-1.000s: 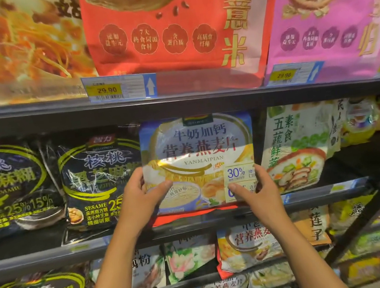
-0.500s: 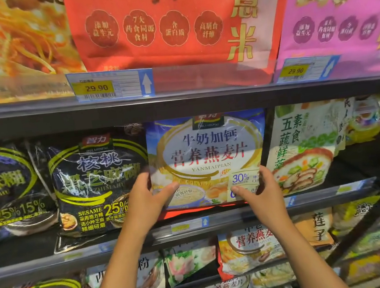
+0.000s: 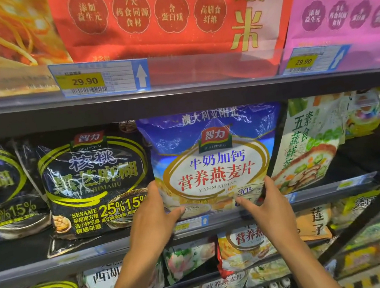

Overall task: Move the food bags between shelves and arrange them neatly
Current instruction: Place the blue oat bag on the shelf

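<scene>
Since a second ago the blue oatmeal bag (image 3: 213,162) has come forward and stands taller, so its blue top and brand logo now show where only the lower print did, and both hands sit lower on it.

Seen from the head camera, the left hand (image 3: 155,217) grips the bag's lower left corner and the right hand (image 3: 271,208) grips the lower right, each with a thumb across the front and fingers behind the edge. Holding both bottom corners likely keeps the soft bag upright and square to the front.

It stands on the middle shelf (image 3: 333,192), between the black sesame bag (image 3: 93,179) and the vegetable bag (image 3: 304,149), touching both, its top close under the upper shelf (image 3: 178,99). I judge it is being seated in its slot.
</scene>
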Tool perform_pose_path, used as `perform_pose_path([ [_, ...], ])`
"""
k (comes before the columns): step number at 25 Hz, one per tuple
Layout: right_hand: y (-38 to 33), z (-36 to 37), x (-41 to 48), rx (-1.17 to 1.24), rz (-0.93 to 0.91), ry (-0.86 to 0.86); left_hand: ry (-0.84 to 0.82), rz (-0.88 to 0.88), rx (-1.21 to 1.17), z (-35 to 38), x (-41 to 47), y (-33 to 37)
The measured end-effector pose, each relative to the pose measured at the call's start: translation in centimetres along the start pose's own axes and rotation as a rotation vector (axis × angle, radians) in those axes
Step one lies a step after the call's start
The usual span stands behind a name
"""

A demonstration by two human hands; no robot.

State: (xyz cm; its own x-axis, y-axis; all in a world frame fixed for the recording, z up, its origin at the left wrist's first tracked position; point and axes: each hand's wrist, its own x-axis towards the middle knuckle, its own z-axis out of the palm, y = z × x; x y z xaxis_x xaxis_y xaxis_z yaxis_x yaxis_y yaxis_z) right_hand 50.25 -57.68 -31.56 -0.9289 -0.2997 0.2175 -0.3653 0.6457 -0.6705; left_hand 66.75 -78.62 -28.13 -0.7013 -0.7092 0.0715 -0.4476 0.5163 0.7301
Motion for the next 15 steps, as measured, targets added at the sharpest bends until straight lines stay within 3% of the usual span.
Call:
perform_pose_path([
  [4,-0.6,0.6,0.3,-0.002,0.011,0.075,0.019,-0.027,-0.013,0.8,0.9,0.0],
  [15,-1.5,0.9,1.2,-0.030,0.032,0.086,0.069,0.010,-0.042,2.1,1.8,-0.3],
])
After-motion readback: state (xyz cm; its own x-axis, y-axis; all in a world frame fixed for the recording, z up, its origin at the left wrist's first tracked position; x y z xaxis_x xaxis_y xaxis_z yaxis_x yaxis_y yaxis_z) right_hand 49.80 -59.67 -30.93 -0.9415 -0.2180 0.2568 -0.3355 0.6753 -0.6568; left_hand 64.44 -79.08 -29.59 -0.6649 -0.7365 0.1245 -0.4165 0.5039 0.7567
